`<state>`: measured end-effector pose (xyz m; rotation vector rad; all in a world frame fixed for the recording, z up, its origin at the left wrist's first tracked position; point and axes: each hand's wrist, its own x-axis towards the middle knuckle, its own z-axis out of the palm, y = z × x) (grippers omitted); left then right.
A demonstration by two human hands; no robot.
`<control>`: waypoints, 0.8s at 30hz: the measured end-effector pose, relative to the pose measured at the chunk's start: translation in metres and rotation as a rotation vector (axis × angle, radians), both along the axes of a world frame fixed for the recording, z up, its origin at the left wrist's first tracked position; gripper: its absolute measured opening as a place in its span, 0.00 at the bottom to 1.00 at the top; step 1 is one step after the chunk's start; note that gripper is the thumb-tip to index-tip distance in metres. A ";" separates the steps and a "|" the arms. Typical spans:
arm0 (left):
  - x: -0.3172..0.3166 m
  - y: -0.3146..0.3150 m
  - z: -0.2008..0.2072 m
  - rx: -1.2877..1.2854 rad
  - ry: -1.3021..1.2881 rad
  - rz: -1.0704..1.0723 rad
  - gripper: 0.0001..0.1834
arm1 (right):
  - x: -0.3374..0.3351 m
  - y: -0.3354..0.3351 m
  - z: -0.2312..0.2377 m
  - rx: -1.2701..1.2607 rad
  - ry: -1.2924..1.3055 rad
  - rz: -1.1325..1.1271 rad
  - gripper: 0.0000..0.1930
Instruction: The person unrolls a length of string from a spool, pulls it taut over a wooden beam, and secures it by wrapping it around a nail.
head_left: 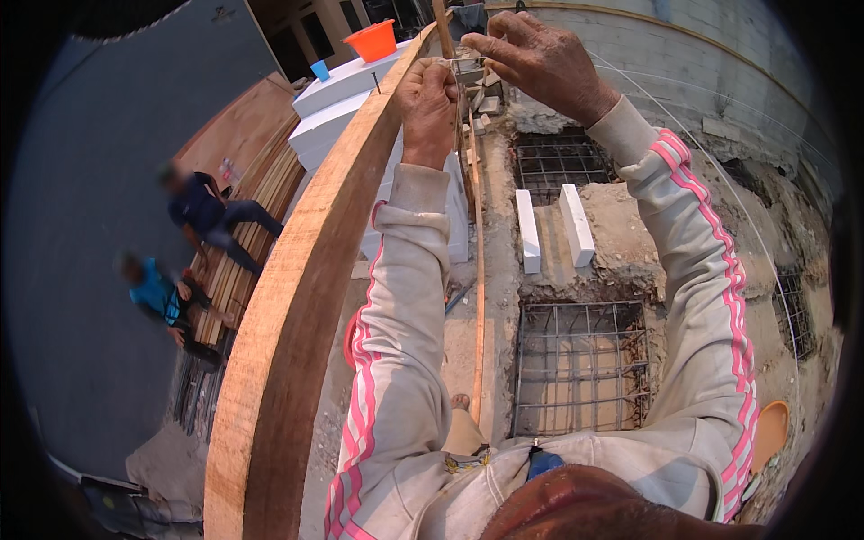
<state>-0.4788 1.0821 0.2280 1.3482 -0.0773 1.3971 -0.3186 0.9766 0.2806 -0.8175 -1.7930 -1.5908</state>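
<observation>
In the head view, a thin pale line [466, 59] is drawn between the two hands beside the far part of a timber beam [288, 261]; its tying or tensioning appears to be in hand. The line seems pinched in the folded fingers of the left hand [428, 90]; the right hand [533, 58] is held half open, its grip not discernible. For the next move, even tension would be called for. Below, earthen ground [621, 211] is broken by steel mesh [555, 364]; a grey wall [648, 49] is seen beyond.
</observation>
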 end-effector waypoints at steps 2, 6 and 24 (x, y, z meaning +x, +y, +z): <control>0.002 -0.001 0.002 0.027 0.018 0.067 0.06 | -0.005 -0.010 -0.015 -0.055 0.084 -0.061 0.11; 0.003 -0.002 0.000 0.084 0.023 0.115 0.07 | -0.028 0.000 -0.044 -0.479 0.588 0.196 0.15; -0.012 -0.015 0.005 0.758 0.322 1.157 0.08 | -0.008 0.009 -0.061 -1.151 1.365 1.190 0.07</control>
